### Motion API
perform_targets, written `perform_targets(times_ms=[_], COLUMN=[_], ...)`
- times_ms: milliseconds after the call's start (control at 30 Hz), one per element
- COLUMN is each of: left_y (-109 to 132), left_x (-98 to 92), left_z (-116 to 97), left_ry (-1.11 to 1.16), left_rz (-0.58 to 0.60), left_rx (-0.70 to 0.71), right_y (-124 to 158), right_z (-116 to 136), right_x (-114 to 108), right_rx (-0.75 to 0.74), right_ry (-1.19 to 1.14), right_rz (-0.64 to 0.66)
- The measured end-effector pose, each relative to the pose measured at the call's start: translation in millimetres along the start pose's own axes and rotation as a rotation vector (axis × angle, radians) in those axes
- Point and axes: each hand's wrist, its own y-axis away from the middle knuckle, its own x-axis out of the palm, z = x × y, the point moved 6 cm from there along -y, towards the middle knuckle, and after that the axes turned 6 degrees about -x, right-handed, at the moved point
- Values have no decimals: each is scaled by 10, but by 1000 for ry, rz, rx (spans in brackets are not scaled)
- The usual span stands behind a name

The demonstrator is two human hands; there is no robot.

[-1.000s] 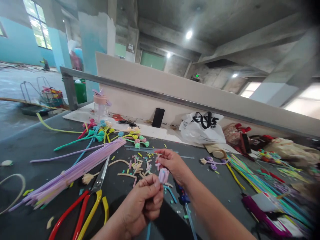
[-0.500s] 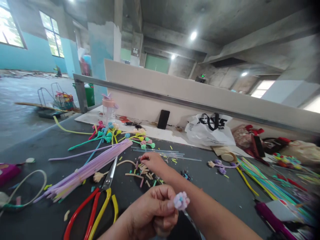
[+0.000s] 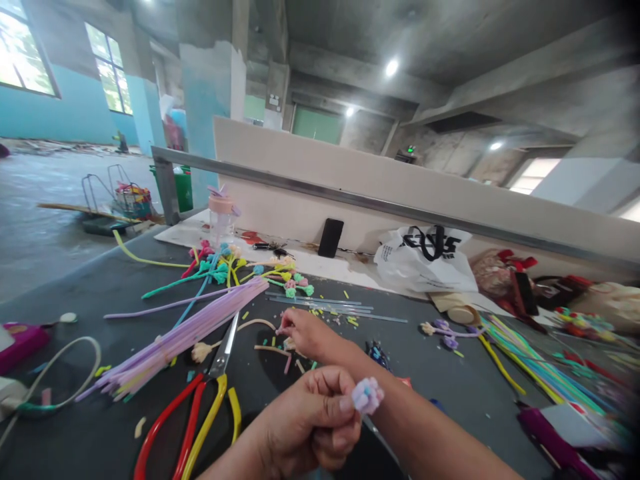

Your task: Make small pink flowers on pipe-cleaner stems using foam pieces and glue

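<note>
In the head view, my left hand [image 3: 320, 420] is closed, thumb and fingers pinching a small fluffy flower [image 3: 367, 395] of lilac and pink with a blue middle. My right hand [image 3: 300, 333] reaches past it, fingertips down among short cut pieces of pipe cleaner [image 3: 300, 366] on the dark table. Those fingers are drawn together; whatever is between them is too small to make out. Left of the hands lie large scissors [image 3: 205, 387] with red and yellow handles. A bundle of lilac pipe cleaners [image 3: 185, 337] rests beside the blades.
Finished fluffy flowers [image 3: 215, 270] lie at the back left near a clear bottle [image 3: 221, 217]. A phone [image 3: 331, 238] leans against the back panel, with a white bag [image 3: 425, 260] to its right. More coloured pipe cleaners [image 3: 540, 360] and a purple glue gun [image 3: 545, 437] lie at right.
My right hand has lowered slightly into the cut pieces and its fingers have come together. My left hand still holds the flower. The whole view has shifted a little.
</note>
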Motion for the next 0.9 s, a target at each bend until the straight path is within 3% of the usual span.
perform_targets(times_ms=[267,433,567,767,900], left_y=[11,-25,-48,-43,-46], left_x=[-10,-93,-153,-209,-219], left_z=[15,-38,-56,-64,-62], left_ry=[-10,21,34,24,23], left_rz=[-13,-117,-164,-201,-227], left_rx=[-21,49,74,75,72], right_y=[393,571,642,667,645], right_z=[-61,-237,-237,-241,-330], right_x=[-194,-211,-338,-739,-702], right_rx=[138,200,176,108,150], right_ry=[-228,-355,-429,-410,-493], right_rz=[-139,-207,-272,-373,-353])
